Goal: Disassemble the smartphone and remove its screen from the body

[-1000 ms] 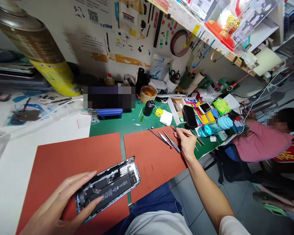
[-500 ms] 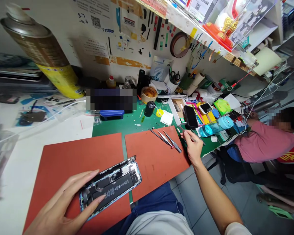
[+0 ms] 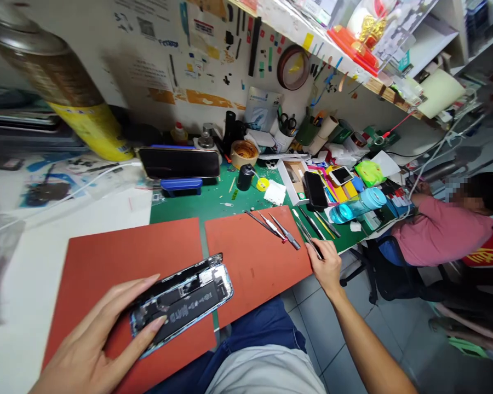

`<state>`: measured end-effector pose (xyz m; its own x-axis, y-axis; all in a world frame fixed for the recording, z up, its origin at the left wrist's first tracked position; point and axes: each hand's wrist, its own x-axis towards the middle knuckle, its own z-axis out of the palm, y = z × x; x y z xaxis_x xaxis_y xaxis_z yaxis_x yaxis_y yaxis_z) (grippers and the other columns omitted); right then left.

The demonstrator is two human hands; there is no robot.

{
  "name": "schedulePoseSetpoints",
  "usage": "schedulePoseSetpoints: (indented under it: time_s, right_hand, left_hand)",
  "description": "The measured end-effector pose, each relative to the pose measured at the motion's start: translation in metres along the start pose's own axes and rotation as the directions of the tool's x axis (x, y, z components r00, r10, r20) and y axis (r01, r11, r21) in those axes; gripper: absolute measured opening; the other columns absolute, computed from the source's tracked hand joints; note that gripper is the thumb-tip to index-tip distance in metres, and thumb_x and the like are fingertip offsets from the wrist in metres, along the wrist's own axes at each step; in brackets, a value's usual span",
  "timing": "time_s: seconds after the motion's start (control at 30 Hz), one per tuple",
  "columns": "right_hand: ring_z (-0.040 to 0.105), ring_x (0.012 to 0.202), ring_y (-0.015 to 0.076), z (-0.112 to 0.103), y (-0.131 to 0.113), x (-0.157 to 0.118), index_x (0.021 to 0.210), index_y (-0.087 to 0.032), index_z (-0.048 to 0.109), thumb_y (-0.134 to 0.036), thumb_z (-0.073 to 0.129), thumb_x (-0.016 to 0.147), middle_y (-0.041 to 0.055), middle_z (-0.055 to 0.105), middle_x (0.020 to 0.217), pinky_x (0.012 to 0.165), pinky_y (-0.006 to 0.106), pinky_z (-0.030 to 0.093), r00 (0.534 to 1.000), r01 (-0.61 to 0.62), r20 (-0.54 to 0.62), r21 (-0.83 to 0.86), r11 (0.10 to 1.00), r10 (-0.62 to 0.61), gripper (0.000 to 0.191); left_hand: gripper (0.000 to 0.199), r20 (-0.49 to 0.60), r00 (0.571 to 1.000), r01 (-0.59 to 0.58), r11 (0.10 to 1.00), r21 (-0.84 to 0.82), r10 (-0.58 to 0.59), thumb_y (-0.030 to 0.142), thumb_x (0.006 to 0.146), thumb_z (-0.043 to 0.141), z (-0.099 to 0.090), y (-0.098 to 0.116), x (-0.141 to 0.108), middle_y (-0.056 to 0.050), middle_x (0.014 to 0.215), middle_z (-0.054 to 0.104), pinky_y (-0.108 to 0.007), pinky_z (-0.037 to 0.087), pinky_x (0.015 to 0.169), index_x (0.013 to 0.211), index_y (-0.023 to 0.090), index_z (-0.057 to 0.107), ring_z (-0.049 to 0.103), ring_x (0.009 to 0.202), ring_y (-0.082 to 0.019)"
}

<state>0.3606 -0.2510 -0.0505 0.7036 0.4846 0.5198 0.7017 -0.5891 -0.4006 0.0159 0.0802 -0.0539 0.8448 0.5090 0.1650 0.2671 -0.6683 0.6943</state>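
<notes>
Two-handed: clasps opened blue-edged oblong phone [image 3: 195, 305] in left hand [image 3: 94, 331], lengthwise towards slim grey metal tool [image 3: 306, 234] pinched in right hand [image 3: 327, 267].

Left hand [image 3: 92, 340] grips the opened phone [image 3: 193, 307] at seven o'clock; right hand [image 3: 327, 267], four o'clock, grasps a slender metal tool [image 3: 308, 236].

1 close head-worn view from above the lap [image 3: 267, 328], forward and down across 2 mats [image 3: 254, 290] to the wall [image 3: 213, 121]
</notes>
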Motion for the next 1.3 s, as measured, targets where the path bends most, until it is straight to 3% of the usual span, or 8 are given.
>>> schedulePoseSetpoints:
  time_s: [0.23,0.33,0.5,0.63,0.73,0.83,1.03,1.3]
  right_hand:
    - [0.071,0.090,0.0279,-0.020,0.003,0.002,0.100,-0.017,0.081,-0.039,0.069,0.105,0.0133,0.081,0.094,0.087,0.043,0.054,0.994,0.094,-0.049,-0.056,0.994,-0.097,0.026]
    - [0.072,0.082,0.0243,-0.025,-0.016,0.005,0.095,-0.017,0.080,-0.035,0.071,0.104,0.0101,0.080,0.089,0.080,0.036,0.054,0.991,0.129,-0.035,-0.036,0.991,-0.130,0.022]
    - [0.072,0.069,0.0166,-0.023,-0.065,0.014,0.100,-0.019,0.079,-0.034,0.069,0.107,0.0040,0.079,0.085,0.066,0.027,0.051,0.970,0.196,0.137,0.058,0.979,-0.203,0.020]
    - [0.073,0.067,0.0170,-0.015,-0.080,0.024,0.100,-0.020,0.080,-0.040,0.067,0.107,0.0049,0.081,0.086,0.065,0.027,0.052,0.962,0.219,0.159,0.038,0.975,-0.223,0.025]
    - [0.066,0.055,0.0149,-0.013,-0.081,0.027,0.094,-0.021,0.080,-0.046,0.070,0.105,0.0024,0.077,0.074,0.057,0.027,0.048,0.969,0.177,0.175,0.007,0.984,-0.176,0.029]
    - [0.068,0.057,0.0160,-0.011,-0.081,0.028,0.105,-0.021,0.080,-0.046,0.069,0.105,0.0036,0.078,0.079,0.057,0.028,0.048,0.970,0.149,0.190,0.012,0.989,-0.149,0.028]
    - [0.069,0.064,0.0160,-0.013,-0.075,0.034,0.096,-0.021,0.077,-0.043,0.068,0.106,0.0033,0.077,0.085,0.062,0.028,0.049,0.957,0.185,0.229,-0.005,0.983,-0.179,0.026]
    - [0.071,0.074,0.0192,-0.013,-0.064,0.046,0.100,-0.021,0.077,-0.042,0.060,0.107,0.0057,0.076,0.091,0.066,0.030,0.052,0.940,0.080,0.333,-0.012,0.997,-0.071,0.028]
  left_hand:
    - [0.047,0.088,0.996,0.044,0.994,-0.102,-0.035,0.036,0.110,0.049,-0.017,0.041,0.005,-0.006,0.148,0.064,-0.037,0.055,0.114,0.157,0.034,0.050,0.066,0.136,-0.025]
    - [0.048,0.131,0.989,0.092,0.985,-0.147,-0.073,0.032,0.113,0.042,-0.019,0.042,0.004,-0.005,0.154,0.060,-0.036,0.052,0.117,0.161,0.036,0.046,0.060,0.142,-0.024]
    - [0.047,0.141,0.983,0.144,0.970,-0.194,-0.118,0.034,0.115,0.035,-0.016,0.036,0.001,-0.004,0.155,0.060,-0.037,0.051,0.119,0.159,0.035,0.050,0.060,0.142,-0.023]
    - [0.048,0.102,0.984,0.166,0.963,-0.213,-0.147,0.036,0.113,0.034,-0.014,0.033,0.000,-0.005,0.150,0.067,-0.039,0.052,0.118,0.156,0.030,0.054,0.064,0.138,-0.024]
    - [0.047,0.068,0.987,0.162,0.935,-0.314,-0.148,0.039,0.114,0.034,-0.014,0.034,0.000,-0.006,0.139,0.074,-0.038,0.056,0.111,0.155,0.026,0.052,0.071,0.126,-0.023]
    - [0.047,0.050,0.983,0.184,0.909,-0.375,-0.179,0.043,0.114,0.033,-0.015,0.037,0.001,-0.008,0.131,0.077,-0.036,0.058,0.105,0.150,0.022,0.054,0.073,0.122,-0.023]
    - [0.046,0.034,0.974,0.223,0.915,-0.337,-0.225,0.046,0.114,0.032,-0.018,0.037,0.004,-0.007,0.125,0.080,-0.032,0.058,0.100,0.134,0.022,0.066,0.075,0.117,-0.023]
    - [0.044,0.002,0.941,0.327,0.909,-0.257,-0.338,0.053,0.111,0.038,-0.019,0.039,0.002,0.002,0.124,0.081,-0.031,0.058,0.103,0.129,0.027,0.070,0.076,0.114,-0.023]
